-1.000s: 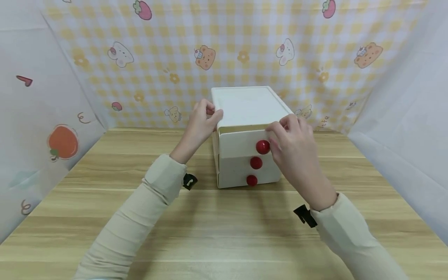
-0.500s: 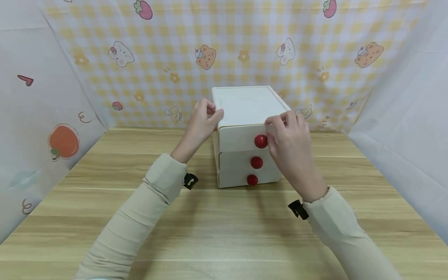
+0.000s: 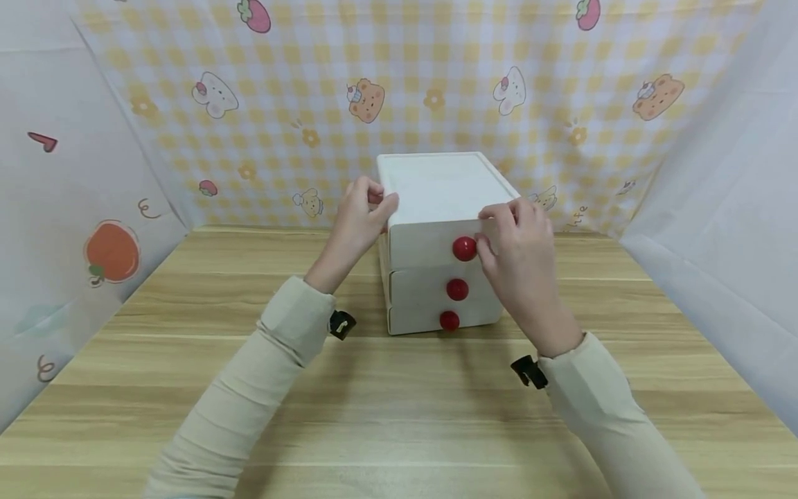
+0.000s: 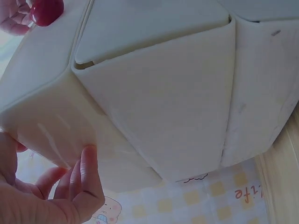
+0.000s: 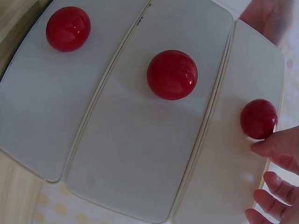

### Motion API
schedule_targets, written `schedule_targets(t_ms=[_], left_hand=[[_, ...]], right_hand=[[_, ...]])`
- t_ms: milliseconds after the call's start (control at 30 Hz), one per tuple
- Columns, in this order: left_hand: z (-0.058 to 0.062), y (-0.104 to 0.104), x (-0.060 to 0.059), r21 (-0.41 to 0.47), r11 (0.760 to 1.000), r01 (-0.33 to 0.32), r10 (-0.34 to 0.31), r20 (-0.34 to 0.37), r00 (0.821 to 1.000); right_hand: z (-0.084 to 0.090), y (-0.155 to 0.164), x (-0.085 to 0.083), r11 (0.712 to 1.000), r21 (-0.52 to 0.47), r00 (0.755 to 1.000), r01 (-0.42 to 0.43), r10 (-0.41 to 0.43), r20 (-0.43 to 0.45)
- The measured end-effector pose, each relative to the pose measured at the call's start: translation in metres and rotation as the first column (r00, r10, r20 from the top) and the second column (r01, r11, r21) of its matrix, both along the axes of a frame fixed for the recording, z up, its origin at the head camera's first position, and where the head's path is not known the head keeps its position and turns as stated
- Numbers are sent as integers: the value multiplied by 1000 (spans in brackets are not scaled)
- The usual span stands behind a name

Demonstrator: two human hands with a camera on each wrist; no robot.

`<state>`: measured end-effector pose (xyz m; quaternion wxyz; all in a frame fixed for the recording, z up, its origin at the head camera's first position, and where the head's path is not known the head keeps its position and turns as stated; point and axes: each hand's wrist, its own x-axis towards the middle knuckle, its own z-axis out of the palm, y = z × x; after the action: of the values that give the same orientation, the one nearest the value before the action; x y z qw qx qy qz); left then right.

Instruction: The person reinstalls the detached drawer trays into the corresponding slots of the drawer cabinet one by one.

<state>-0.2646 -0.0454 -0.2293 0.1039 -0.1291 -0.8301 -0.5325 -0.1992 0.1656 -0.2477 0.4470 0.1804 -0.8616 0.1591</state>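
A small white drawer cabinet stands on the table, with three drawers stacked one above another. Each drawer front carries a round red knob; the top drawer sits flush in the cabinet. My left hand holds the cabinet's upper left edge, and in the left wrist view its fingertips press against the side wall. At the upper right front is my right hand. Its thumb lies on the top drawer's front beside the top knob, while the other fingers reach the upper edge.
Wood-grain table lies under the cabinet and both forearms. Behind hangs a yellow checked cloth with cartoon prints; white cloths close off both sides. A black clip-like piece shows at each sleeve cuff.
The top drawer has gone from slightly pulled out, with a gap behind its front, to fully in. My right hand moved forward with it and its fingers loosened; the left hand stayed put.
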Motion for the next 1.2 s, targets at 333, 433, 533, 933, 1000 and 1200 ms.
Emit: schedule_targets(t_ms=[333,433,533,933,1000,1200], left_hand=[[-5,-1,8,67,997,39,-38,-6,999],[-9,-3,12,54,996,67,-67,3,998],[-12,-6,18,49,993,107,-108,36,993],[-21,-25,28,-77,958,275,-260,165,951],[-21,-27,29,-179,942,283,-252,178,951],[-23,-28,31,-341,887,311,-268,170,948]], right_hand=[[-7,19,-1,965,-257,987,44,-1,162],[-9,27,0,937,-341,977,72,3,214],[-11,36,0,911,-397,960,109,7,281],[-20,63,-4,916,-394,856,72,147,496],[-22,68,-6,919,-392,844,43,176,507],[-23,76,-8,903,-430,810,-24,269,521]])
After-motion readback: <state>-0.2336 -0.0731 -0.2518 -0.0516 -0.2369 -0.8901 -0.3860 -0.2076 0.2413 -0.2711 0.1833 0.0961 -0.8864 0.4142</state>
